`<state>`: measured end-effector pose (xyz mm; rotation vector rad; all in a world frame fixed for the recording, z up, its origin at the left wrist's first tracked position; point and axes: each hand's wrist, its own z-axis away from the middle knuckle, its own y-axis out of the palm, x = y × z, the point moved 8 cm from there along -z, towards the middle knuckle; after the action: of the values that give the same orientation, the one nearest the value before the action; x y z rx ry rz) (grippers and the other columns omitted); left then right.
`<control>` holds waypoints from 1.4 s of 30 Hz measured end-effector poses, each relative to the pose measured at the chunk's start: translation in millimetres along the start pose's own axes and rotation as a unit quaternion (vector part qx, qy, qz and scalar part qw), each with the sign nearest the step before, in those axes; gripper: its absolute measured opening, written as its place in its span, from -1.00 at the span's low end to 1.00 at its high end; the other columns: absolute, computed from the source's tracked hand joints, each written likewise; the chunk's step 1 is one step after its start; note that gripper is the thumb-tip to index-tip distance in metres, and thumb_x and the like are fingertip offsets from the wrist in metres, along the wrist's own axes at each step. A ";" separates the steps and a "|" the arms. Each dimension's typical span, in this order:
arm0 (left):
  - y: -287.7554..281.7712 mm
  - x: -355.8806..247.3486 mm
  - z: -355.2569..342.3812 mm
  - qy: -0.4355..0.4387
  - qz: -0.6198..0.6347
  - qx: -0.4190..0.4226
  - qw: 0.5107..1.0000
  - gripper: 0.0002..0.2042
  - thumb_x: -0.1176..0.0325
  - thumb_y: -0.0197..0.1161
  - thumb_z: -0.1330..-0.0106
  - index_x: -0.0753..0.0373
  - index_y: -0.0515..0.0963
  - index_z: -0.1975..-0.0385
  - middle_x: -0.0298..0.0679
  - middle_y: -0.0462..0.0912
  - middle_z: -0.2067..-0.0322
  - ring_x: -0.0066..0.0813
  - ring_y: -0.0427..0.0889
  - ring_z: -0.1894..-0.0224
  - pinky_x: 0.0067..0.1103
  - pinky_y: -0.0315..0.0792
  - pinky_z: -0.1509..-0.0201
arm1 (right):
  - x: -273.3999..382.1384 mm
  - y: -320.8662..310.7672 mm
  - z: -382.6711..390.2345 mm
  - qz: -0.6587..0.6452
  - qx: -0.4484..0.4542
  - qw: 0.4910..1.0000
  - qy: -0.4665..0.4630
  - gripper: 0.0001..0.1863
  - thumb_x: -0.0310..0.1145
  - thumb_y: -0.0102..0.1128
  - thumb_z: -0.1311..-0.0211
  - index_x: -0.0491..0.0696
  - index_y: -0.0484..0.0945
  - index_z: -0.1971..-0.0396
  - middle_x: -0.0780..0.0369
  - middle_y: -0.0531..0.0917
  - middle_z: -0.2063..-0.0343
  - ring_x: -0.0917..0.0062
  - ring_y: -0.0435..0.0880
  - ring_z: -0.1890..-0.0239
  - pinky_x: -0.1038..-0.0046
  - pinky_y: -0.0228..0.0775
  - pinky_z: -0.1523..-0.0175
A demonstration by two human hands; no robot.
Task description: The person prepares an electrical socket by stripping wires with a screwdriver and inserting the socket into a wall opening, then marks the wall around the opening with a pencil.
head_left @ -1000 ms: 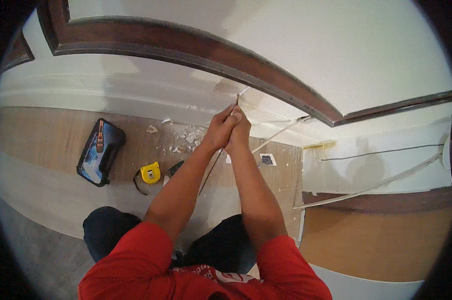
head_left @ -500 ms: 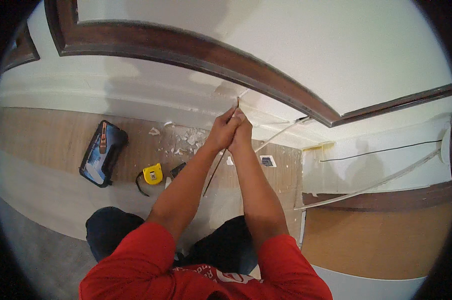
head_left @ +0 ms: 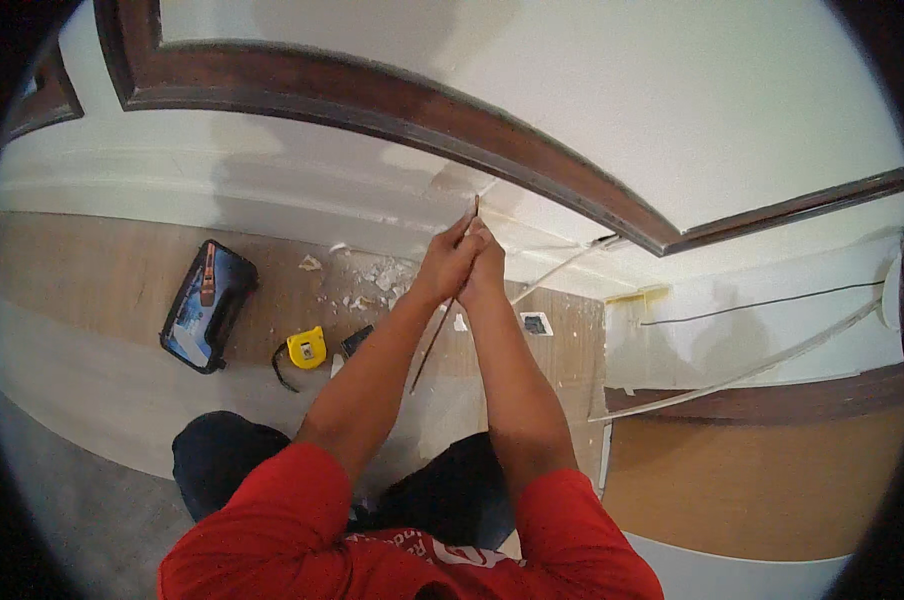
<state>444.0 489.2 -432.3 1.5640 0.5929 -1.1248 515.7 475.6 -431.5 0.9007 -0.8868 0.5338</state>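
Observation:
Both my hands meet in front of the lower white wall, close to a rough damaged patch (head_left: 457,180). My left hand (head_left: 444,268) and my right hand (head_left: 486,264) are closed together around a thin dark cable (head_left: 432,345). Its short upper end pokes out above my fingers near the wall, while the longer tail slants down between my forearms. My fingers overlap and hide the stretch they grip. Below them, crumbled plaster bits (head_left: 384,275) are scattered over the wood-look surface.
Left of my arms are a black-edged tool case (head_left: 207,305) and a yellow tape measure (head_left: 307,348). Beside my left forearm lies a small dark object (head_left: 356,341). A small white-framed piece (head_left: 537,324) sits right. White cable (head_left: 742,375) runs along the right; dark wood trim (head_left: 392,105) crosses above.
Both hands stay almost in place with the cable in them. The cable's lower tail has shifted slightly to the right.

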 end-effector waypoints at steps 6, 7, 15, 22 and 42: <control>5.7 1.2 2.0 -0.017 -0.007 0.025 1.000 -0.41 0.16 0.14 -0.34 0.46 0.37 -0.26 -0.10 0.57 -0.06 -0.42 0.50 -0.08 -0.55 0.35 -0.21 | -12.4 -23.3 -11.7 0.022 0.017 1.000 -0.006 -0.78 -0.26 -0.04 -0.46 -0.04 0.55 0.30 0.32 0.51 0.37 0.54 0.50 0.30 0.46 0.43 0.15; -0.5 -1.9 -2.0 -0.020 -0.006 0.023 1.000 -0.41 0.16 0.15 -0.34 0.46 0.36 -0.27 -0.09 0.57 -0.07 -0.41 0.50 -0.09 -0.55 0.35 -0.22 | -4.9 -6.7 1.0 0.020 0.006 1.000 0.007 -0.78 -0.26 -0.04 -0.46 -0.04 0.54 0.30 0.33 0.51 0.37 0.54 0.49 0.31 0.46 0.42 0.15; 3.6 13.0 -3.1 -0.012 0.042 -0.001 0.999 -0.38 0.15 0.18 -0.33 0.48 0.34 -0.28 -0.09 0.55 -0.10 -0.40 0.51 -0.09 -0.55 0.35 -0.22 | 1.2 -3.8 -1.4 0.001 0.022 1.000 0.011 -0.80 -0.27 -0.01 -0.42 -0.03 0.53 0.34 0.34 0.50 0.39 0.57 0.48 0.32 0.48 0.41 0.17; -0.1 10.2 -6.4 -0.036 0.042 0.001 0.998 -0.29 0.09 0.23 -0.26 0.45 0.30 -0.31 -0.01 0.60 -0.04 -0.37 0.54 -0.07 -0.53 0.39 -0.18 | -3.8 -5.4 -2.2 0.020 -0.008 1.000 0.014 -0.81 -0.25 0.03 -0.42 -0.02 0.53 0.32 0.33 0.51 0.37 0.56 0.49 0.31 0.45 0.42 0.18; 4.9 2.7 -4.0 -0.022 -0.049 -0.009 0.999 -0.29 0.04 0.23 -0.25 0.53 0.34 -0.24 -0.01 0.62 0.08 -0.40 0.57 0.03 -0.55 0.43 -0.09 | 0.7 -6.6 -3.4 -0.003 0.044 0.998 0.034 -0.79 -0.22 0.04 -0.43 -0.05 0.55 0.24 0.32 0.52 0.36 0.54 0.50 0.29 0.43 0.44 0.15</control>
<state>450.6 490.9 -432.5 1.5042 0.6547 -1.2211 522.3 475.0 -434.9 0.9602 -0.8045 0.5987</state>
